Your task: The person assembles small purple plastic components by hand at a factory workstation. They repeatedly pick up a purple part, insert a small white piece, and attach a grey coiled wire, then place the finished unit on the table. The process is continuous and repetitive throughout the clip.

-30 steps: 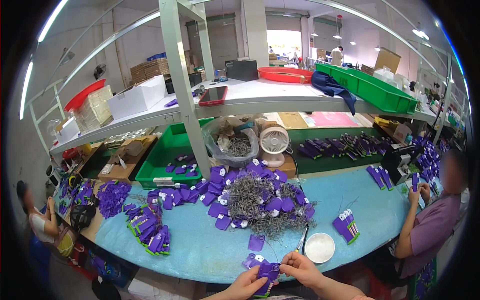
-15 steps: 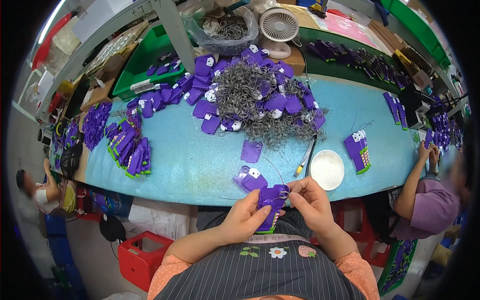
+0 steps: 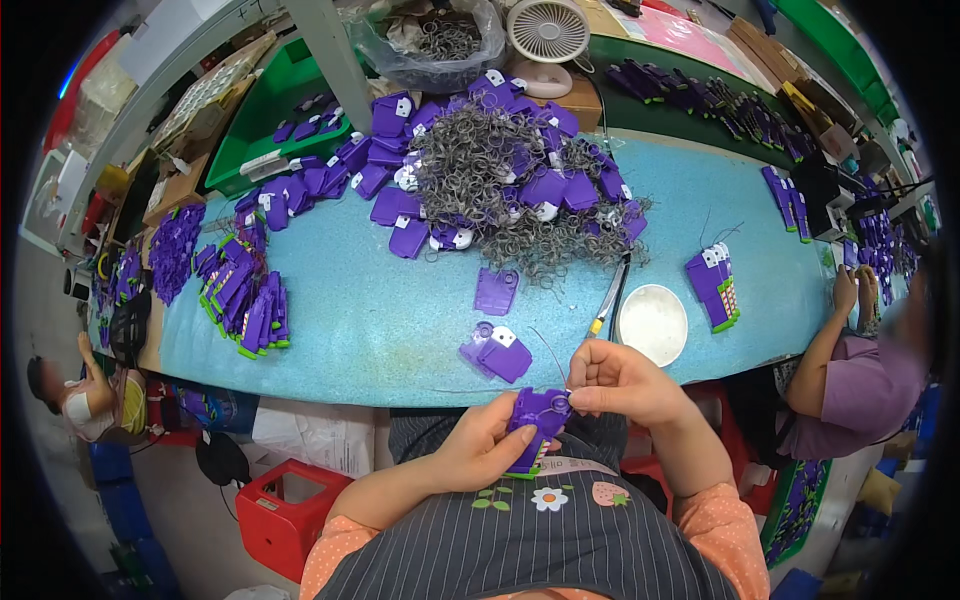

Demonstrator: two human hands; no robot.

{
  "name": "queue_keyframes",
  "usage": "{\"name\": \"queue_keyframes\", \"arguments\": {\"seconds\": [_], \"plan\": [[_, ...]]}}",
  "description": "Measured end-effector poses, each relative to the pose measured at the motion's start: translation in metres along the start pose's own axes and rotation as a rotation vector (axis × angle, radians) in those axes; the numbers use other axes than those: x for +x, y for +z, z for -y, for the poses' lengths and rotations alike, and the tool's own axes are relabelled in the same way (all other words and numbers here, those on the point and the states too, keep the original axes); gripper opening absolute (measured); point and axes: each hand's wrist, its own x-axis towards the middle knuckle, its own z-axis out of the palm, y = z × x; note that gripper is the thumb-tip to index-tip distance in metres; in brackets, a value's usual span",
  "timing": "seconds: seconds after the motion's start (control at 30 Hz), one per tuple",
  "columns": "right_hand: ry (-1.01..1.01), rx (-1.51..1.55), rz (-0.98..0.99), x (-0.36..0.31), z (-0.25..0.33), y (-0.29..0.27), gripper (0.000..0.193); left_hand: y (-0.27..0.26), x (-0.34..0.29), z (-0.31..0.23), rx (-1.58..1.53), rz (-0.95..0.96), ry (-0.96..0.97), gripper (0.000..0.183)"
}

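My left hand (image 3: 480,440) grips a purple plastic part (image 3: 537,415) with a green lower edge, near the front of my apron. A thin grey wire spring (image 3: 560,403) lies with its coil at the part's top corner, one long leg sticking up and away. My right hand (image 3: 615,385) is closed in a pinch at that corner, fingertips against the spring; exactly which bit of wire they hold is hidden. Just beyond, on the blue table, lie a purple shell with a white piece (image 3: 502,356) and a lone purple shell (image 3: 496,291).
A heap of grey wire springs (image 3: 480,175) spreads over purple shells at the back. On the right are a white bowl (image 3: 652,325), a yellow-handled cutter (image 3: 602,318) and a few assembled parts (image 3: 712,288). More parts (image 3: 245,300) pile up left. Co-workers sit at both sides.
The purple part has tilted and dropped slightly toward me in my left hand. My right hand has turned, its fingers now bunched at the part's corner. The whole view has shifted slightly.
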Motion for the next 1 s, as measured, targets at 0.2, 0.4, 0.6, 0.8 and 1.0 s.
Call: {"name": "queue_keyframes", "arguments": {"seconds": [0.2, 0.4, 0.6, 0.8, 1.0], "plan": [[0.170, -0.110, 0.289, 0.021, 0.017, -0.008, 0.018, -0.008, -0.008, -0.002, 0.272, 0.093, -0.050, 0.032], [0.046, 0.410, -0.027, 0.038, -0.022, 0.018, 0.016, -0.016, -0.020, -0.003, -0.316, -0.079, 0.020, 0.035], [-0.376, -0.216, -0.186, 0.033, -0.039, 0.048, 0.022, -0.011, -0.017, 0.001, -0.192, -0.403, 0.225, 0.033], [-0.439, -0.394, -0.285, 0.041, -0.045, 0.058, 0.012, -0.005, -0.016, 0.020, -0.065, -0.454, 0.331, 0.032], [-0.262, 0.040, -0.238, 0.053, -0.062, 0.071, 0.013, -0.009, -0.015, 0.021, -0.064, -0.444, 0.374, 0.034]]}}
